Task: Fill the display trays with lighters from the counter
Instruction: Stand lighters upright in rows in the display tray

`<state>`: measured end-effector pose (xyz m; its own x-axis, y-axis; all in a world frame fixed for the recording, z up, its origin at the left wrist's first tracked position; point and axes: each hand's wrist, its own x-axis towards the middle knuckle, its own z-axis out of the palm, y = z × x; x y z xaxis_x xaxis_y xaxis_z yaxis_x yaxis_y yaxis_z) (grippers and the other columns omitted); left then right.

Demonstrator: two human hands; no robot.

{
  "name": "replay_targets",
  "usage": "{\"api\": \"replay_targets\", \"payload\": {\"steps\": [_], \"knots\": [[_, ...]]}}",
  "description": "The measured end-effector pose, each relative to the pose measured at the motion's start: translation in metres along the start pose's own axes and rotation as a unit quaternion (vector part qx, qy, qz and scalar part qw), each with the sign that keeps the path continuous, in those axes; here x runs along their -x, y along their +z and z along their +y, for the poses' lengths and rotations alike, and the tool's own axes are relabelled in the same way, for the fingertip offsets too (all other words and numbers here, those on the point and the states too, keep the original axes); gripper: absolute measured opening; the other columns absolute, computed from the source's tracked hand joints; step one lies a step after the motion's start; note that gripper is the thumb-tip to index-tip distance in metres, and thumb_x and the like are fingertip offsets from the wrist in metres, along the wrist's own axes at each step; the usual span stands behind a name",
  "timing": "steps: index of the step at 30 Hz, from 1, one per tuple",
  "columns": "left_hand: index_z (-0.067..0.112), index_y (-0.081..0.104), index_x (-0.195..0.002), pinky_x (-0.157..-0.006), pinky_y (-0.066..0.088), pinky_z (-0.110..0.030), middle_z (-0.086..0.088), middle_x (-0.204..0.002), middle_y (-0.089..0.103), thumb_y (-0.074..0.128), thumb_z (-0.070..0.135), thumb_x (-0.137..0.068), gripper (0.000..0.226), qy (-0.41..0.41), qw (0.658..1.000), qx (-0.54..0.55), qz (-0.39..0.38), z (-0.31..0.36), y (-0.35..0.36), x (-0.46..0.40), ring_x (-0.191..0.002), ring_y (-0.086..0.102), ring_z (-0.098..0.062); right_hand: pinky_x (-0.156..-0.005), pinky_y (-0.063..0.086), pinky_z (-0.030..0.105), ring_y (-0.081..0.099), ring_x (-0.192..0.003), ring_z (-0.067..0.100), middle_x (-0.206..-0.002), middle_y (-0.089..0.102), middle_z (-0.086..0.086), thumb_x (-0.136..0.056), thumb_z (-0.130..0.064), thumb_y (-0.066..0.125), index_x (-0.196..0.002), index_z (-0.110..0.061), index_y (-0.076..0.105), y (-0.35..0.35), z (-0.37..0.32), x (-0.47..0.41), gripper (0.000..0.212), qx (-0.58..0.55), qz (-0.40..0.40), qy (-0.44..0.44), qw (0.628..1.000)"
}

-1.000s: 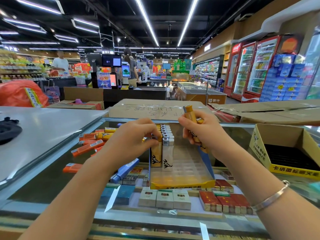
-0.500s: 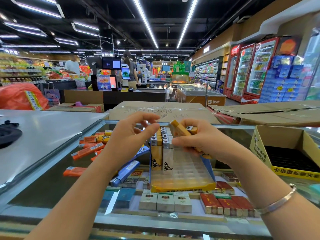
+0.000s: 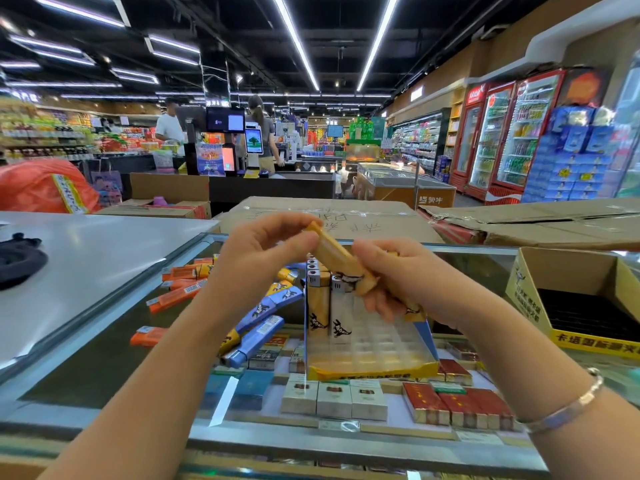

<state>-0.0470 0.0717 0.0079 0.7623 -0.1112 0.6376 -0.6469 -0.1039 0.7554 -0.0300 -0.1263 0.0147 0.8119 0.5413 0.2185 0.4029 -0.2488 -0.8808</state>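
Note:
A blue-and-yellow display tray point(image 3: 372, 344) stands on the glass counter point(image 3: 104, 362), with two rows of upright yellow and white lighters point(image 3: 323, 303) along its left side. Above the tray my right hand point(image 3: 398, 275) grips a few yellow lighters. One of them, a tilted yellow lighter point(image 3: 332, 252), sticks up to the left, and my left hand point(image 3: 259, 258) pinches its upper end. Loose orange lighters point(image 3: 180, 289) and blue and yellow lighters point(image 3: 259, 327) lie on the glass to the left of the tray.
An open yellow cardboard box point(image 3: 581, 299) with a dark tray inside sits at the right. Cigarette packs point(image 3: 346, 398) show under the glass. A grey counter point(image 3: 86, 258) with a black object point(image 3: 19, 261) lies left. Cardboard boxes point(image 3: 346, 216) stand behind.
My left hand has risen from the lighters in the tray and taken the top of the yellow lighter that my right hand tilted toward it.

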Motion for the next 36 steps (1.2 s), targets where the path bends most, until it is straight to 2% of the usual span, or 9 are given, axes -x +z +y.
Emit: {"api": "replay_targets", "payload": {"steps": [2, 4, 7, 10, 18, 30, 36], "knots": [[0.021, 0.068, -0.094, -0.069, 0.052, -0.017, 0.007, -0.078, 0.071, 0.061, 0.016, -0.081, 0.015, 0.002, 0.999, 0.012, 0.033, 0.001, -0.005, -0.002, -0.076, 0.066, -0.009, -0.036, 0.034, 0.019, 0.045, -0.036, 0.013, -0.052, 0.058, 0.004, -0.077, -0.059, 0.048, -0.066, -0.016, 0.053, -0.004, 0.002, -0.003, 0.045, -0.01, 0.05, 0.001, 0.999], [0.022, 0.069, -0.093, -0.067, 0.052, -0.019, 0.007, -0.076, 0.07, 0.06, 0.007, -0.085, 0.019, 0.007, 0.999, -0.02, 0.045, 0.0, -0.008, -0.002, -0.075, 0.064, -0.01, -0.036, 0.036, 0.018, 0.042, -0.033, 0.012, -0.05, 0.057, 0.003, -0.081, -0.054, 0.05, -0.065, -0.014, 0.048, -0.009, 0.004, -0.004, 0.043, -0.028, 0.097, 0.009, 0.995], [0.029, 0.069, -0.091, -0.063, 0.052, -0.019, 0.009, -0.078, 0.068, 0.063, 0.007, -0.085, 0.023, 0.01, 0.995, -0.095, 0.024, -0.003, -0.009, -0.001, -0.074, 0.063, -0.007, -0.037, 0.036, 0.018, 0.041, -0.032, 0.011, -0.049, 0.057, 0.003, -0.091, -0.044, 0.049, -0.063, -0.015, 0.047, -0.012, 0.006, -0.005, 0.04, -0.059, 0.138, 0.029, 0.988], [0.034, 0.068, -0.086, -0.066, 0.053, -0.018, 0.017, -0.079, 0.064, 0.066, 0.009, -0.082, 0.025, 0.018, 0.987, -0.157, -0.021, -0.005, -0.005, 0.002, -0.072, 0.061, -0.003, -0.039, 0.035, 0.021, 0.04, -0.032, 0.011, -0.049, 0.056, 0.002, -0.092, -0.043, 0.047, -0.065, -0.015, 0.047, -0.013, 0.006, -0.005, 0.039, -0.075, 0.156, 0.046, 0.984], [0.027, 0.068, -0.092, -0.07, 0.048, -0.011, 0.013, -0.086, 0.064, 0.069, 0.012, -0.08, 0.019, 0.03, 0.959, -0.252, -0.126, -0.012, -0.003, 0.001, -0.081, 0.059, -0.001, -0.042, 0.035, 0.021, 0.038, -0.032, 0.01, -0.048, 0.054, 0.001, -0.092, -0.046, 0.046, -0.064, -0.015, 0.046, -0.014, 0.005, -0.005, 0.041, -0.069, 0.166, 0.057, 0.982], [0.022, 0.065, -0.076, -0.067, 0.048, -0.014, 0.015, -0.079, 0.063, 0.075, 0.017, -0.075, 0.011, 0.074, 0.945, -0.301, -0.103, -0.017, -0.005, 0.0, -0.079, 0.06, -0.002, -0.046, 0.032, 0.025, 0.035, -0.032, 0.011, -0.046, 0.052, 0.001, -0.094, -0.044, 0.044, -0.063, -0.015, 0.044, -0.014, 0.007, -0.007, 0.042, -0.084, 0.17, 0.04, 0.981], [0.03, 0.06, -0.071, -0.063, 0.047, -0.02, 0.017, -0.085, 0.054, 0.073, 0.028, -0.075, 0.014, 0.089, 0.922, -0.353, -0.129, -0.019, -0.002, 0.001, -0.081, 0.054, 0.0, -0.046, 0.033, 0.025, 0.036, -0.032, 0.011, -0.047, 0.053, 0.001, -0.094, -0.043, 0.044, -0.064, -0.014, 0.044, -0.013, 0.005, -0.007, 0.041, -0.092, 0.163, 0.038, 0.982]]}}
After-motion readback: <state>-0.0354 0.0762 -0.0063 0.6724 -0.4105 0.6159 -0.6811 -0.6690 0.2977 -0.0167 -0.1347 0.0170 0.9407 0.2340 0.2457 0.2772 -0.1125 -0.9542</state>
